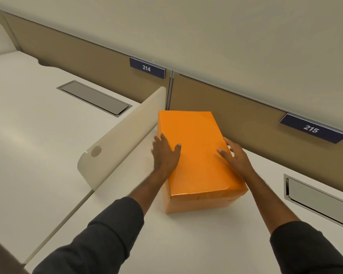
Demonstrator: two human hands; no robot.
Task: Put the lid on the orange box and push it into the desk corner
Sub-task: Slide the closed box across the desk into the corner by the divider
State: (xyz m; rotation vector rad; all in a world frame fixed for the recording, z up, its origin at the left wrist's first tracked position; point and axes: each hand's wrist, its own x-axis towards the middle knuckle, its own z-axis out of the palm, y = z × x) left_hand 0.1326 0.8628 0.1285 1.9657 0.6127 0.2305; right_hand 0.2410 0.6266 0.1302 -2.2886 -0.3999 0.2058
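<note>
The orange box point(198, 202) stands on the white desk point(196, 240) with its orange lid point(196, 155) seated on top. Its far end sits close to the corner formed by the tan back panel point(246, 123) and the white side divider point(123, 135). My left hand point(164, 153) rests on the lid's left edge, thumb on top and fingers over the side. My right hand point(236, 157) lies against the lid's right edge, thumb on top. Both hands clasp the box from either side.
A metal cable flap point(317, 196) is set into the desk to the right of the box. Another flap point(95, 97) sits in the neighbouring desk on the left. Number plates 214 point(147, 68) and 215 point(311, 128) hang on the back panel.
</note>
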